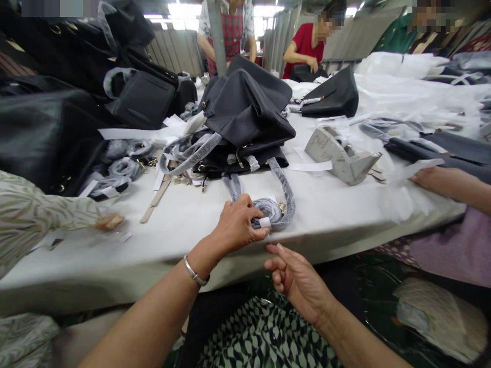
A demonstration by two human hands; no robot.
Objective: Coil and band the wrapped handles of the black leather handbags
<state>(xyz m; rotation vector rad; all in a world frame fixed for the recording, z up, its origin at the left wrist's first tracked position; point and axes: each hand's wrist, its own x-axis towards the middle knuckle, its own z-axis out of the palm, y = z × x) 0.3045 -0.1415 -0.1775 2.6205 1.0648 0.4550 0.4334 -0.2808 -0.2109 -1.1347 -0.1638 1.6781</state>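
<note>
- Strap bundle [273, 208], wrapped in clear film, lies coiled near the table [330, 225] edge, just before the black handbag [245, 117].
- Left hand [238, 224] clamps the coil, thumb on its white tape tab [264, 222].
- Right hand [295, 278] hangs below the edge, loosely curled, grasping nothing visible.
- Grey tape dispenser [341, 156] sits to the right.

White-covered table [199, 225] bearing: a dark handbag [245, 110] at centre, its plastic-wrapped strap [274, 204] coiled toward the near edge; a grey tape dispenser [341, 153] to the right; wrapped strap coils [123, 166] and more black bags [141, 97] at left; another bag [333, 94] and clear plastic sheeting [406, 89] at far right; paper strips [310, 166] scattered between
</note>
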